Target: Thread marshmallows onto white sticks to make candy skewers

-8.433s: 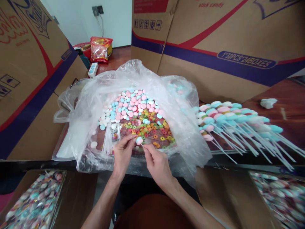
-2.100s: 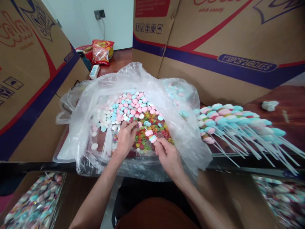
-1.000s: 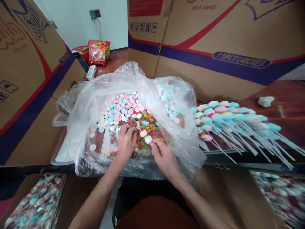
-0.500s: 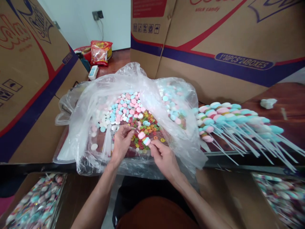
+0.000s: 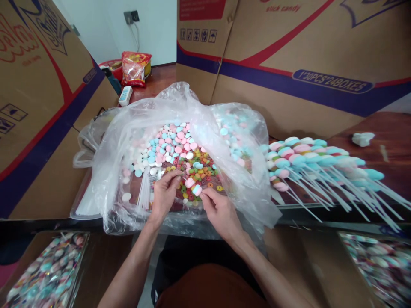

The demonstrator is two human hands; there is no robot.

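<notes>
Nearest the camera, two bare forearms reach forward over a lap in rust-orange cloth. On either side sits an open box of wrapped candy, one at the lower left [image 5: 45,273] and one at the lower right [image 5: 382,265] (both blurred).

The right hand [image 5: 218,209] pinches the lower part of a candy stick [image 5: 192,186] between thumb and forefinger, its other fingers curled under. The stick slants up to the left and carries a few pink, white and blue discs. It hangs just above the heap of sweets, between the two hands. The left hand [image 5: 163,192] has its fingertips bunched together at the stick's upper end. Whether they grip the tip or some small piece is too small to tell.

Under the hands a clear plastic bag [image 5: 128,128] lies open on the table. Inside it, a bundle of bare white sticks [image 5: 145,190] lies just left of the left hand. Small coloured ring candies [image 5: 205,169] lie beyond the fingers. Pastel disc candies [image 5: 170,143] are heaped farther back.

To the right of the bag, finished candy sticks [image 5: 308,158] lie in a fanned pile on the brown table [image 5: 394,124], with a crumpled white scrap [image 5: 362,138] beyond them.

Large printed cardboard cartons [image 5: 289,64] stand behind, and another carton [image 5: 38,107] leans at the left. In the gap between them lie a white remote [image 5: 124,96] and a red snack bag [image 5: 135,67]. A wall socket [image 5: 131,16] is above.
</notes>
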